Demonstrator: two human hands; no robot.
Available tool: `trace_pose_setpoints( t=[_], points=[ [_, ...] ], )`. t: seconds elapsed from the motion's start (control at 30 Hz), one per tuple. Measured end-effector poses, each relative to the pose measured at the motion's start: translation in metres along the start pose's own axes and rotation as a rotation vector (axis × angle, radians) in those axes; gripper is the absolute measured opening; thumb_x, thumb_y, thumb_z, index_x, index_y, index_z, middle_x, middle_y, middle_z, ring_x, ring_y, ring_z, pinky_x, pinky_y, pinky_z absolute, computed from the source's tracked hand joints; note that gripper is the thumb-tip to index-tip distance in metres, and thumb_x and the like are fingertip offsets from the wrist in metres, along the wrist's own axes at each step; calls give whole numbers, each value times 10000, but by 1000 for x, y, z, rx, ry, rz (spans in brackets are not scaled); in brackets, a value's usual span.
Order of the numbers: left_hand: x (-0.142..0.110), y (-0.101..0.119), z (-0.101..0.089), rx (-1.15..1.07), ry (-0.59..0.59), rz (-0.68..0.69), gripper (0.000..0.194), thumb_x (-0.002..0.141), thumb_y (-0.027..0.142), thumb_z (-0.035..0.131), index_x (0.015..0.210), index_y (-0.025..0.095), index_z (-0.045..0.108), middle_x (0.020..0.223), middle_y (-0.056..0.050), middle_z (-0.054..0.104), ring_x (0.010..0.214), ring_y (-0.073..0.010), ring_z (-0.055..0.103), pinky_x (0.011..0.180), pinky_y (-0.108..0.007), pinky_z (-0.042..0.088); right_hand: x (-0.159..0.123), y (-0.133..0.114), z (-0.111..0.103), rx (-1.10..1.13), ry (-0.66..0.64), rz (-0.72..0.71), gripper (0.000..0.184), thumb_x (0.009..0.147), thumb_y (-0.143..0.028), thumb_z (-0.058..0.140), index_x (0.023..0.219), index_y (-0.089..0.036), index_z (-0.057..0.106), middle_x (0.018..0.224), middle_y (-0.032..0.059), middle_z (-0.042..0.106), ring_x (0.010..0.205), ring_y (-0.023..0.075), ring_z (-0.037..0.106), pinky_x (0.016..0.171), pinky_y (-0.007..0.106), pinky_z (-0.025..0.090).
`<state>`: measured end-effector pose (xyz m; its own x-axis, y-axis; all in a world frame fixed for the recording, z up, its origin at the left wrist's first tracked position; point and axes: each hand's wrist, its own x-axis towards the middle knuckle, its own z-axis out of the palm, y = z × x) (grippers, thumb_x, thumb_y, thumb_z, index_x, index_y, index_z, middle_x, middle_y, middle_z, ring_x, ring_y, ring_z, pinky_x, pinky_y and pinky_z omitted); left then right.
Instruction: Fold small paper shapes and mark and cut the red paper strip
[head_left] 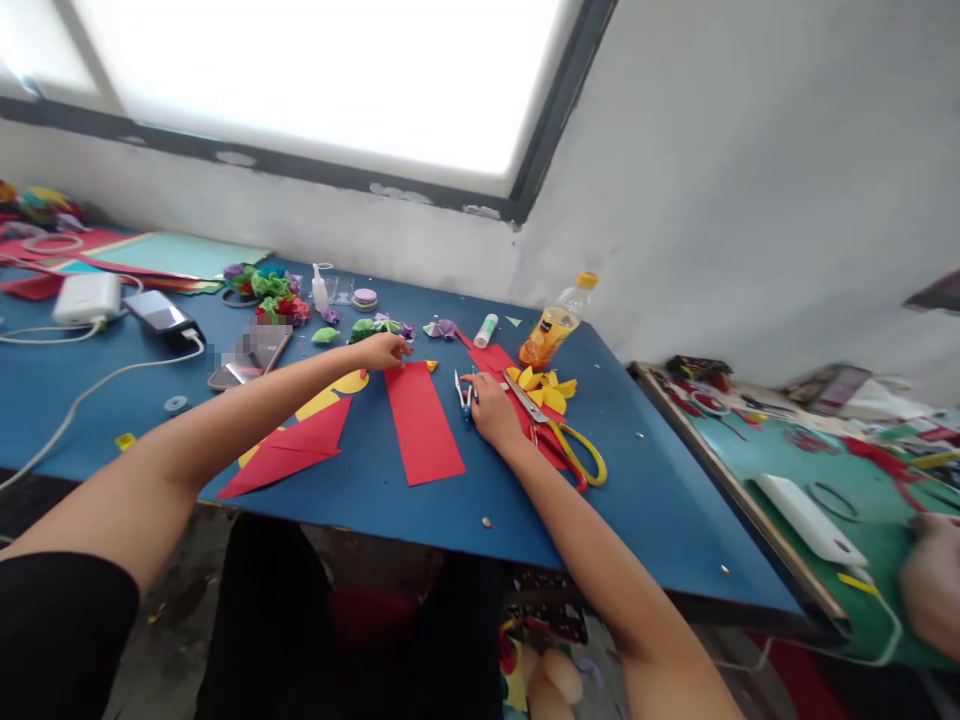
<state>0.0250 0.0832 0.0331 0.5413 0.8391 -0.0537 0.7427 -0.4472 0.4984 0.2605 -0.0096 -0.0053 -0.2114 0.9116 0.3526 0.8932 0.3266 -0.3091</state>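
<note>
My left hand (381, 352) is curled at the far end of a red paper strip (426, 425), its fingertips closed on that edge. The strip lies flat on the blue table. Just to the right, my right hand (491, 408) has its fingers bent around a drawing compass (463, 396), whose legs are spread apart. Part of the compass is hidden by the fingers. Beside my right wrist lie large scissors (574, 445) with yellow and red handles, over more red paper (491, 358). Under my left forearm are folded red paper (292, 450) and yellow paper pieces (319, 404).
An orange drink bottle (556, 322) and a glue stick (486, 331) stand and lie behind my right hand. Yellow paper petals (547, 388) are near the scissors. Phones (255, 357), a power bank (88, 299) and cables are left. Another person's hand (934, 580) is at the green table.
</note>
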Motion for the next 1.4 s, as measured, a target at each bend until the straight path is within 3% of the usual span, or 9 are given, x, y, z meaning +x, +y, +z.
trace_pose_setpoints(
  t=[0.13,0.47,0.8,1.2,1.4],
  points=[
    [-5,7,-26,1,-5,28,298,672,208,545,908,108,695,870,-83,703,769,-176,601,671,-236,441,-2,3,-6,-77,-24,40,465,755,17,367,1144,-120,581,1137,128,597,1072,201,528,953,303,390],
    [-48,58,-94,90,218,118,302,719,244,521,935,125,696,929,-87,689,816,-176,582,691,-255,426,-2,10,-17,-224,-65,62,521,787,10,354,1236,-150,563,1137,141,620,1045,234,548,922,340,388],
    [-65,79,-115,151,200,140,335,734,278,515,976,122,687,899,-115,670,790,-197,585,693,-307,449,2,11,-15,-258,-58,79,561,769,5,351,1309,-71,477,1142,172,605,1066,247,534,956,338,373],
    [-65,137,-160,294,294,236,352,765,324,491,1018,132,641,934,-82,608,951,-213,547,814,-304,449,1,17,-14,-225,7,88,544,802,-13,290,1325,-52,435,1145,180,566,1057,240,528,931,333,401],
    [-71,155,-167,284,232,228,357,771,326,506,1052,144,630,959,-65,593,1003,-237,539,845,-345,448,1,16,-14,-207,89,130,508,829,-42,278,1316,-45,420,1187,200,511,1038,259,533,888,356,420]
  ],
)
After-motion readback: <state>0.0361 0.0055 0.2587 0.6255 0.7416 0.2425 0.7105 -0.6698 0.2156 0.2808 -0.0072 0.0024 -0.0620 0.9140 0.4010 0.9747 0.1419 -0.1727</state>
